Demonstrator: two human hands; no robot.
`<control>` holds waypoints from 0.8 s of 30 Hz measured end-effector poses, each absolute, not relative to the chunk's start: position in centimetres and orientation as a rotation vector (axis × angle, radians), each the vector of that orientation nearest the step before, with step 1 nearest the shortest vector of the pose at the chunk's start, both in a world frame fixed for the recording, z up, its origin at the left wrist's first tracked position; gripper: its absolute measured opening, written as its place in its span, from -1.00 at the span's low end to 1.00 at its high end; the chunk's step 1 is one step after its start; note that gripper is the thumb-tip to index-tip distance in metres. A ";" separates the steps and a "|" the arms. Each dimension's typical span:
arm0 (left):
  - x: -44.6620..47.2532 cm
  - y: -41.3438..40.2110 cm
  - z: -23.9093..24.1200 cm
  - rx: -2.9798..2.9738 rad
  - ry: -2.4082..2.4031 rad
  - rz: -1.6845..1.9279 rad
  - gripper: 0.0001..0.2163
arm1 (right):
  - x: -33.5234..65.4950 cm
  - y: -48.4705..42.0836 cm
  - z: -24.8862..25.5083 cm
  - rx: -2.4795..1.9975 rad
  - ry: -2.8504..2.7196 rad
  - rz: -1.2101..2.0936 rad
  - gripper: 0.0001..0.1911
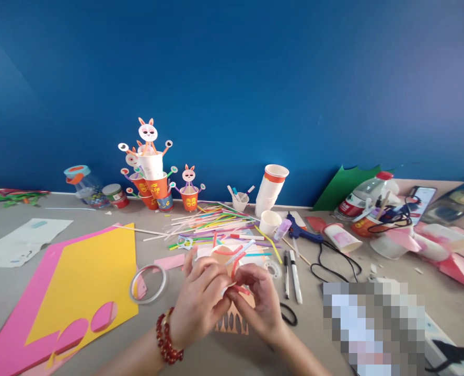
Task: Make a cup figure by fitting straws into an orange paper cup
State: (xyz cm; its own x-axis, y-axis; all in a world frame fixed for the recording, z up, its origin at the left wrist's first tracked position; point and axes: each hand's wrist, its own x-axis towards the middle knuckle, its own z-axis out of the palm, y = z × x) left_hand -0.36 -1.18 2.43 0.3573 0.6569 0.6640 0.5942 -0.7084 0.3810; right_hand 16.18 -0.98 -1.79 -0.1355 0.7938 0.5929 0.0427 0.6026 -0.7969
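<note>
Before a deep blue wall, our grey table [12, 292] lies strewn with craft things. Our left hand [200, 300] and right hand [261, 303] meet above it, both pinching a small orange paper piece with red straw strips [226, 256], just in front of a heap of coloured plastic straws [212, 222]. A clear tape ring [148, 283] lies beside our left hand.

- Paper cup [221, 257]: small, pale orange, tilted, lifted just above the table near the middle of its near edge.
- Red straw pieces [236, 264]: short, bent, touching the cup.
</note>
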 end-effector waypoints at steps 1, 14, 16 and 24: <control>-0.4 -1.2 2.4 2.526 1.156 1.303 -0.89 | 16.2 -1.0 -1.8 -0.711 -1.606 0.739 -0.60; -0.9 -0.8 2.5 2.528 1.075 1.334 -0.94 | 16.9 -1.0 -0.7 -0.622 -1.762 0.675 -0.38; -1.0 -0.7 2.5 2.517 1.066 1.304 -0.93 | 17.2 -0.8 0.1 -0.639 -1.788 0.632 -0.44; -0.6 -0.8 2.5 2.542 1.004 1.365 -0.89 | 17.8 -0.9 2.4 -0.783 -1.991 0.444 -0.68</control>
